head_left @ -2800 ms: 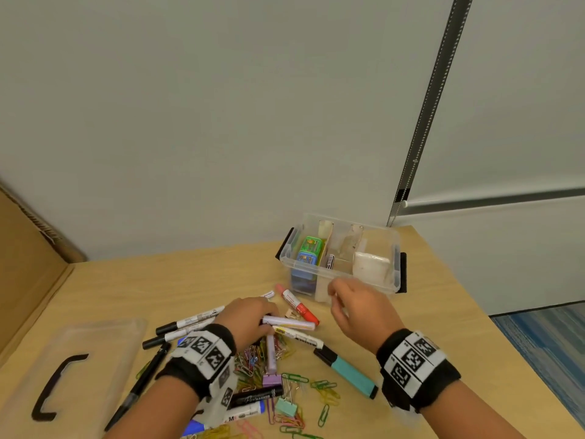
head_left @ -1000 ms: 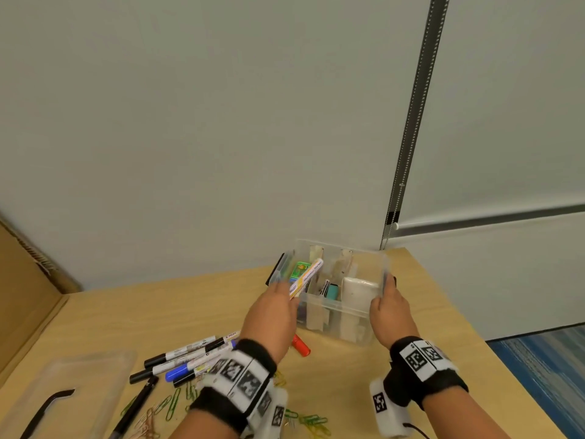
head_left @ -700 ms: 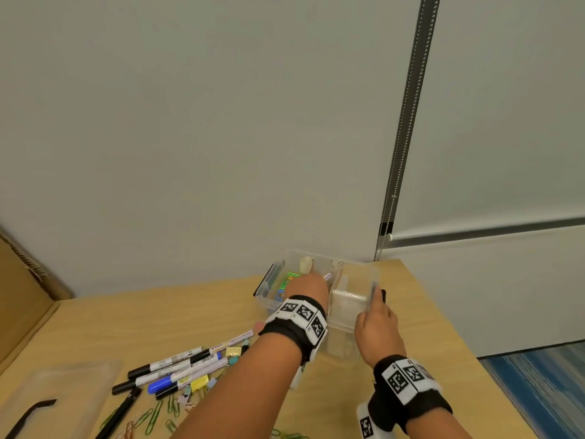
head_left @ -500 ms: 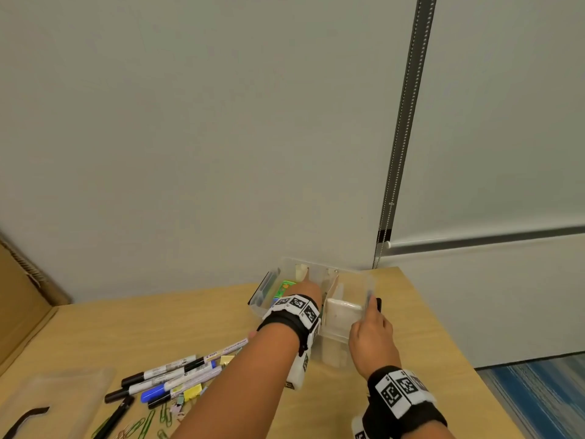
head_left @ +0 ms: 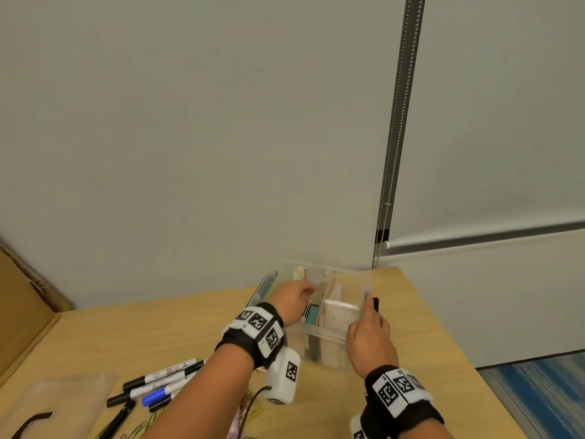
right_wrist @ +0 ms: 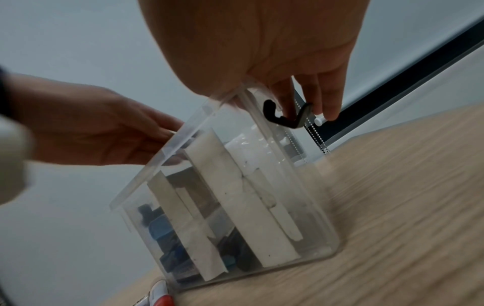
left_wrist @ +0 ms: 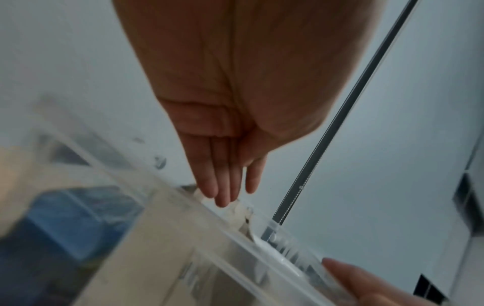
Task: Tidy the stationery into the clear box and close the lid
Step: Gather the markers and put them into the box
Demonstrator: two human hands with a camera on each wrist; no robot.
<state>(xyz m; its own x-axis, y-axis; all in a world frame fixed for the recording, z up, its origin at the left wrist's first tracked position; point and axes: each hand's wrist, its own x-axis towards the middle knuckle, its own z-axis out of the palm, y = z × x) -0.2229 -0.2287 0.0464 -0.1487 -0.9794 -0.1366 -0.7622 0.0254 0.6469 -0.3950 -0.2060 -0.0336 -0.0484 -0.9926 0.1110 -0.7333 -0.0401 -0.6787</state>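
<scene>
From the head view, the left hand had reached into the clear box at the counter's far edge, the marker it carried a second before no longer visible (dropped inside, I judged), while the right hand steadied the box's right end; markers and the lid lay outside, so the tidying looked unfinished. In the left wrist view, the left fingers were straight and together, holding nothing, tips just over a divider. In the right wrist view, the right fingers curled round the box's rim and black latch, and the box sat tilted on the counter, as it had a second earlier.
</scene>
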